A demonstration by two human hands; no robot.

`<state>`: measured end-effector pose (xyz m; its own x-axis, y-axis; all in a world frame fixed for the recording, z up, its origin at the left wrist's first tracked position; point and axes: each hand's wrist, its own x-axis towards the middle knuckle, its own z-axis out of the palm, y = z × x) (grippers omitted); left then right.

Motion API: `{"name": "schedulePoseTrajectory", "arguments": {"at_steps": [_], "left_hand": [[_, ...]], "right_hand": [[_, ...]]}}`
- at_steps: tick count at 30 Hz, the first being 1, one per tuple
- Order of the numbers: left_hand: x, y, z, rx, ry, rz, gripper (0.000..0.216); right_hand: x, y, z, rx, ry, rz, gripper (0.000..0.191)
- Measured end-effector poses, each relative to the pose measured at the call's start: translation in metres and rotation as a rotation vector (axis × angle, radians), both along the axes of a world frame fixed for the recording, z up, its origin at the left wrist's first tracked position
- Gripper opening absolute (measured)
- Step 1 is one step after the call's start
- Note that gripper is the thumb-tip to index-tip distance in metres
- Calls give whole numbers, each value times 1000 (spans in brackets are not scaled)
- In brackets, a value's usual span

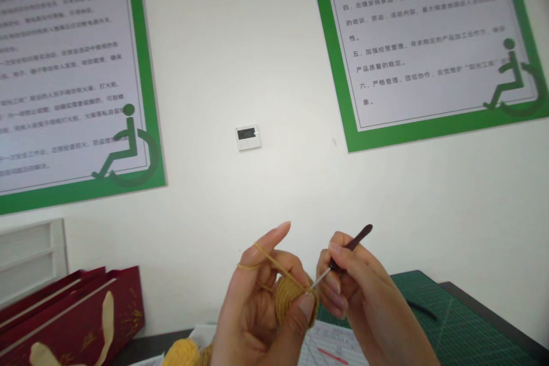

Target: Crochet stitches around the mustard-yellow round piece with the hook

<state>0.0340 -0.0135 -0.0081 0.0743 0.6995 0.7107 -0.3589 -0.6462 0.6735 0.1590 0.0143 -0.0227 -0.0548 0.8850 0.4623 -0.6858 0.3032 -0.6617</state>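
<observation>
My left hand pinches a small rounded piece of mustard-brown crochet work between thumb and fingers. A strand of the same yarn loops around its raised index finger and runs down to the piece. In my right hand is a crochet hook with a dark handle, held like a pencil. The hook's metal shaft meets the top edge of the crochet work near the left thumb tip; the hook's very tip is hidden there. Below my left hand, a ball of yellow yarn shows partly at the bottom edge.
Dark red gift bags with cream ribbon handles stand at the lower left. A green cutting mat covers the table at right, with a thin black strip on it. Printed paper lies beneath the hands. Wall posters and a thermostat are behind.
</observation>
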Motion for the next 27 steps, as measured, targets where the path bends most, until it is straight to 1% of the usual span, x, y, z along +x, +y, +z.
{"name": "schedulePoseTrajectory", "arguments": {"at_steps": [5, 10, 15, 21, 24, 27], "left_hand": [[-4, 3, -2, -40, -12, -50, 54], [-10, 7, -1, -94, -2, -170, 57], [-15, 9, 2, -138, -9, -284, 58], [-16, 12, 3, -163, -21, -356, 59], [-15, 12, 2, -164, -37, -365, 60], [-15, 11, 1, -166, -42, -366, 60]], "right_hand": [[-1, 1, 1, 11, 5, 5, 28], [-1, 0, 2, 40, 3, 31, 30], [-1, -2, 3, 29, -13, 87, 32], [-4, 1, 1, 6, 29, 182, 31], [-5, 4, -2, 17, 90, 244, 30], [-6, 6, -4, -4, 120, 265, 29]]}}
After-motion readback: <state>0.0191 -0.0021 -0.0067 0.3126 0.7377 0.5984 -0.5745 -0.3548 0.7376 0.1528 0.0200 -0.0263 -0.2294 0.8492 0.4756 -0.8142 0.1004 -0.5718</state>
